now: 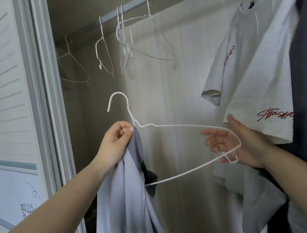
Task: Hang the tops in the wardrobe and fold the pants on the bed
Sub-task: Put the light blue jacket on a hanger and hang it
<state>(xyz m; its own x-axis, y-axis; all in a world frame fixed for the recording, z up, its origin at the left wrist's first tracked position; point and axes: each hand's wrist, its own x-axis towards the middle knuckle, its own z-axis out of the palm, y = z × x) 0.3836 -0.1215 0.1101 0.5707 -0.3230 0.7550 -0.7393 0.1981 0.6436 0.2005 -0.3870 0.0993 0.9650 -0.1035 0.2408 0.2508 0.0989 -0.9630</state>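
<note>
While our left hand (116, 141) pinches the grey zip top (131, 198) at the white wire hanger (178, 126) neck, frame centre, our right hand (233, 144), fingers loosely spread, steadies its shoulder; we judge hanging underway, next threading that shoulder into the top

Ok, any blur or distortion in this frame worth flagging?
Head view: the right hand is motion-blurred at the thin white wire hanger; the left hand gripping the grey zip-up top stays sharp; wide-angle bending tilts the metal wardrobe rail.
</note>
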